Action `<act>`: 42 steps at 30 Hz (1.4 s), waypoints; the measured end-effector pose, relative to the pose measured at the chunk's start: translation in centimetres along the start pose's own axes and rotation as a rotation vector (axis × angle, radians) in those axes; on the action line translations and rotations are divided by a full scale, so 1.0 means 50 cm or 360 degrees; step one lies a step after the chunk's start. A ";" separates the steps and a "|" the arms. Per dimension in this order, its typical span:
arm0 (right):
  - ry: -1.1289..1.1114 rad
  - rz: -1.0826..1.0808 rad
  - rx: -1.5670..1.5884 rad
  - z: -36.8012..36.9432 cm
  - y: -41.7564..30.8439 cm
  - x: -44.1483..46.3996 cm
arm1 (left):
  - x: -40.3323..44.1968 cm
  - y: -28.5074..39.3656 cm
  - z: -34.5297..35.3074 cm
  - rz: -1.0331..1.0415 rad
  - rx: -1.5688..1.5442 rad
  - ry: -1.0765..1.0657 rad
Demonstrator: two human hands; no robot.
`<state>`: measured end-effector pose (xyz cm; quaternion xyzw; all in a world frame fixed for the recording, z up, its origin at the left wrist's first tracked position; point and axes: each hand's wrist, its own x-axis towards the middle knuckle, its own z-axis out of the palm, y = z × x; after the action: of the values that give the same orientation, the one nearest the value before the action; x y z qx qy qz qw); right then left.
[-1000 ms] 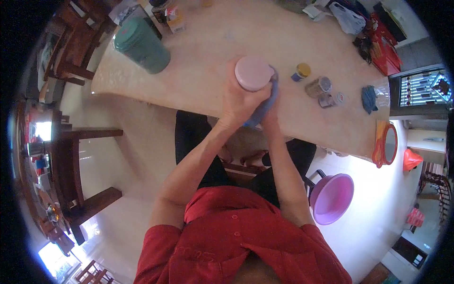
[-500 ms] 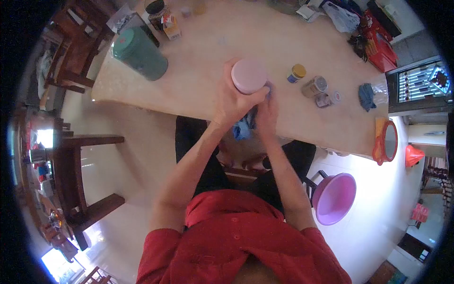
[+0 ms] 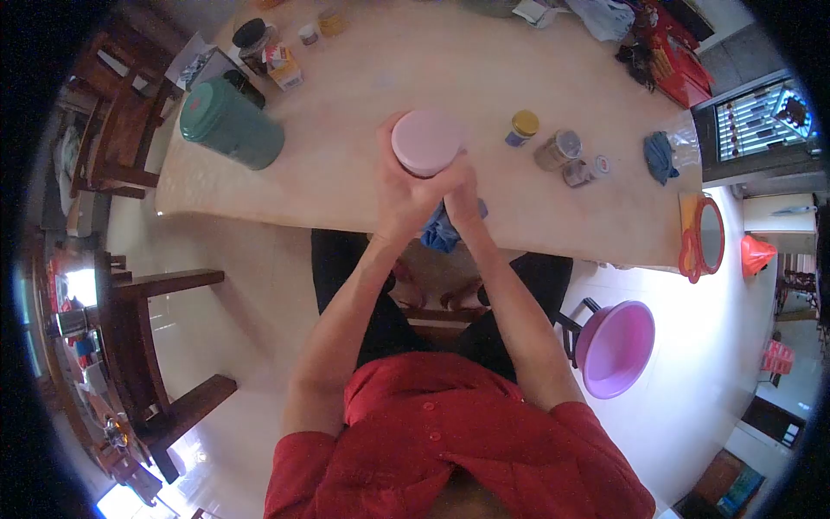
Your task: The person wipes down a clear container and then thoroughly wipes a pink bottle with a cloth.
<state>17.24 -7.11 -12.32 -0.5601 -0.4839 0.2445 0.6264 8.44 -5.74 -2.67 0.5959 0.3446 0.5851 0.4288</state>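
Left hand (image 3: 400, 197) holds the pink-lidded jar (image 3: 427, 142); of right hand (image 3: 462, 185), I cannot tell the grip. Blue cloth (image 3: 440, 233) hangs at six o'clock; work seems unfinished.

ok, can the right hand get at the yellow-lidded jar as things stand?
Probably yes, if it lets go first: the right hand looks busy against the pink-topped container, but only bare tabletop separates it from the yellow-lidded jar.

No text, label, brand, number or sign is legible in this view.
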 end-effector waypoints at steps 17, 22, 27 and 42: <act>0.0074 0.0197 0.0104 -0.005 -0.059 0.015 | 0.023 0.037 -0.047 -0.0164 0.0016 -0.0491; 0.0155 0.0403 0.0525 -0.010 -0.075 0.037 | 0.056 0.019 -0.065 -0.0195 0.0137 -0.0679; 0.0317 0.0105 0.0300 0.021 -0.082 0.022 | 0.008 0.032 -0.028 -0.0120 -0.0107 -0.0135; -0.0321 0.0343 -0.0058 0.014 -0.079 0.023 | 0.001 0.001 -0.077 -0.0110 -0.0387 -0.0062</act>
<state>16.15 -6.80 -8.29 -0.5927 -0.4859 0.3566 0.5343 4.60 -5.31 -2.80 0.5385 0.2832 0.5957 0.5244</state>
